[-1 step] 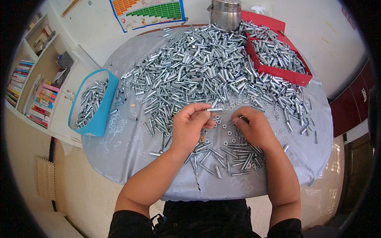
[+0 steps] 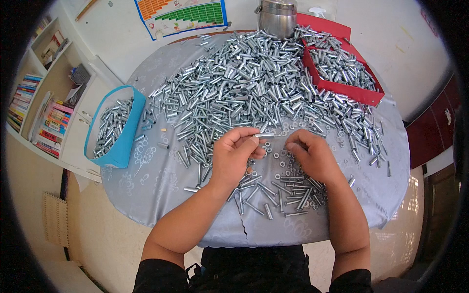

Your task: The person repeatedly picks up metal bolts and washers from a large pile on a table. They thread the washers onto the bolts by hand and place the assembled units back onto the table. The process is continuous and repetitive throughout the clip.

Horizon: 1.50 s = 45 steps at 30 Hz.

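My left hand (image 2: 236, 151) pinches a silver expansion bolt (image 2: 264, 135) between thumb and fingertips, its sleeve end pointing right. Just across from it, my right hand (image 2: 312, 154) has its thumb and fingers curled together over scattered nuts and washers. Whatever sits in the right fingertips is too small to make out. Loose bolts (image 2: 293, 193) lie near the table's front edge between my forearms, with small nuts (image 2: 277, 176) beside them. Beyond my hands spreads a large heap of metal sleeves and bolts (image 2: 244, 83).
A blue box (image 2: 132, 128) of metal pieces stands at the left on the grey tablecloth (image 2: 161, 195). At the back right is a red box (image 2: 349, 92) with more pieces. A steel pot (image 2: 277, 19) stands behind the heap. Bookshelves (image 2: 49, 93) are at the far left.
My right hand has shifted very slightly. The left hand and the expansion bolt in it look the same.
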Tool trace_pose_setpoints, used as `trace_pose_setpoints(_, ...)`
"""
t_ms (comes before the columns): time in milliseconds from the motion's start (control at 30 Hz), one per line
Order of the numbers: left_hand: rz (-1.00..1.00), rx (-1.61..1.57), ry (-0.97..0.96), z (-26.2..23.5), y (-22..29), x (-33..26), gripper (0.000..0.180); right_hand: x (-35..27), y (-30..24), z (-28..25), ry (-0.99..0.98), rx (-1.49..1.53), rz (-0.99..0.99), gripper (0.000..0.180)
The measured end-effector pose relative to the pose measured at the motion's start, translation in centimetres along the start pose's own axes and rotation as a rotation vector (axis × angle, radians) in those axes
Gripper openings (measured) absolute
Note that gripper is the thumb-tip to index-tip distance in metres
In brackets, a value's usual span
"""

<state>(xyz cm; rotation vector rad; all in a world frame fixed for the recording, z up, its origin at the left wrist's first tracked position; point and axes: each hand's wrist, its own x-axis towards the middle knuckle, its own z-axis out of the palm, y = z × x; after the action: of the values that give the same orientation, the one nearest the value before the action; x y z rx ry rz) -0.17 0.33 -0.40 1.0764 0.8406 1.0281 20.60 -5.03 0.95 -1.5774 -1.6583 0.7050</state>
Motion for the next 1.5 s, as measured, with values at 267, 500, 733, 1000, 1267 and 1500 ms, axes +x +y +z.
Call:
trace_pose_setpoints(267,-0.006,0.018,-0.017,0.2,0.1,-0.2,0.020,0.2,-0.3,-0.3,-0.013,0.535,0.176,0.010)
trace_pose_setpoints(500,0.000,0.053,-0.053,0.0,-0.2,-0.1,0.020,0.4,0.3,-0.2,0.006,0.619,0.195,0.011)
trace_pose_setpoints(733,0.034,0.020,-0.123,0.2,-0.3,-0.3,0.020,0.3,0.3,0.8,0.061,0.638,0.139,0.008)
trace_pose_setpoints(1000,0.019,0.031,-0.139,0.3,-0.4,-0.4,0.021,0.2,0.3,0.4,0.022,0.722,0.098,0.015)
trace_pose_setpoints(1267,-0.041,0.125,-0.230,0.4,-0.2,-0.5,0.023,0.0,-0.1,0.4,0.019,0.670,0.126,0.021)
trace_pose_setpoints(1500,-0.009,0.120,-0.105,0.3,-0.1,-0.2,0.023,0.5,-0.1,-0.6,0.247,0.612,0.163,0.015)
